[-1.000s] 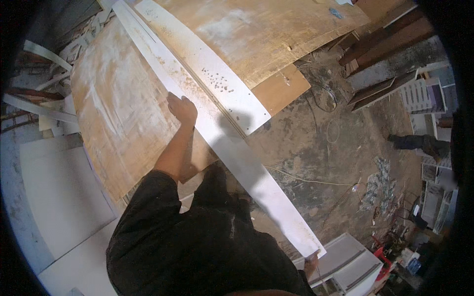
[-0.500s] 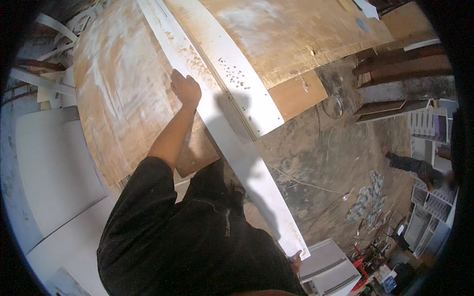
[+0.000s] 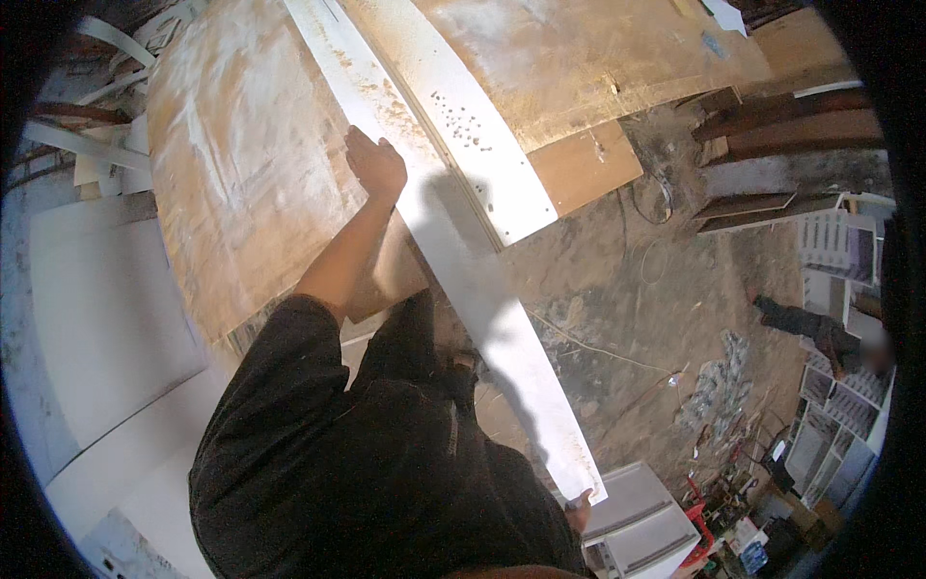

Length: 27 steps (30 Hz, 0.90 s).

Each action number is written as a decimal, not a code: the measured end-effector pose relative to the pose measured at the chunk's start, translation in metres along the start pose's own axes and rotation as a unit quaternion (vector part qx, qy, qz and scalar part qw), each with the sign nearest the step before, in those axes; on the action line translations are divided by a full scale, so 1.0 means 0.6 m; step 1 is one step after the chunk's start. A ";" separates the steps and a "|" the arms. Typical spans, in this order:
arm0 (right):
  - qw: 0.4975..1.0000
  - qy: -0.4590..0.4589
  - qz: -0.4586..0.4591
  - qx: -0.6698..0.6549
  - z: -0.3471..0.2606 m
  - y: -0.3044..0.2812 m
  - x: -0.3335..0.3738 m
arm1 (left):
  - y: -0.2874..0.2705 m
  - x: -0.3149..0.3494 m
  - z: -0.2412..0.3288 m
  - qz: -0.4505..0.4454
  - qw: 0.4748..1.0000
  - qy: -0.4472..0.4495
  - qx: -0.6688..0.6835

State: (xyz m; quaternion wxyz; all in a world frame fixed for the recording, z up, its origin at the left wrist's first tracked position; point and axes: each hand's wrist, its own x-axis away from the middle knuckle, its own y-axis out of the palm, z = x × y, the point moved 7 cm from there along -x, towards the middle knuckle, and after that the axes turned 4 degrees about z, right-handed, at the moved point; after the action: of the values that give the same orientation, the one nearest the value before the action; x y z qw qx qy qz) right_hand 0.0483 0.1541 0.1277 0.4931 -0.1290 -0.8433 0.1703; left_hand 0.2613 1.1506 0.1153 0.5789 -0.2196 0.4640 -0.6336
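A long, narrow white board (image 3: 473,280) runs slantwise from the far side of the worktable to my right hip, with brown dust scattered on it. My left hand (image 3: 376,166) rests against its left edge, fingers stretched forward and together, not wrapped round the board. Down at the near end, my right hand (image 3: 579,511) grips the board's corner, its thumb on top; the other fingers are mostly hidden. Alongside on the right lies a second white strip (image 3: 473,164) with small dark chips on it and a narrow straight edge piece between the two.
The worktable (image 3: 231,174) has a brown, white-smeared top. White panels (image 3: 106,318) lean at the left. A cable (image 3: 608,352) crosses the dusty floor. A white cabinet (image 3: 641,526) stands near my right hand. Another person (image 3: 820,323) is at the far right beside white racks.
My left hand's fingers have straightened along the board's edge. My right hand keeps its grip at the near end. The whole view has shifted slightly.
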 end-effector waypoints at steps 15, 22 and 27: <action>0.924 -0.028 0.216 -0.313 -0.068 0.300 0.063 | -0.022 0.054 -0.003 -0.007 0.999 -0.012 0.029; 0.902 0.020 0.239 -0.360 0.052 0.257 -0.019 | 0.014 -0.002 0.013 0.001 1.000 -0.010 0.021; 0.905 0.039 0.244 -0.347 -0.012 0.295 0.032 | -0.005 -0.013 -0.007 -0.032 0.999 -0.024 0.021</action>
State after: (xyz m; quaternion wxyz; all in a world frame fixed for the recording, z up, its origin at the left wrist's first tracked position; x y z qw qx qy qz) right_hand 0.0541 0.3232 0.0728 0.3931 -0.5000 -0.7713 -0.0231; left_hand 0.2583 1.1588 0.1180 0.5739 -0.2372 0.4297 -0.6556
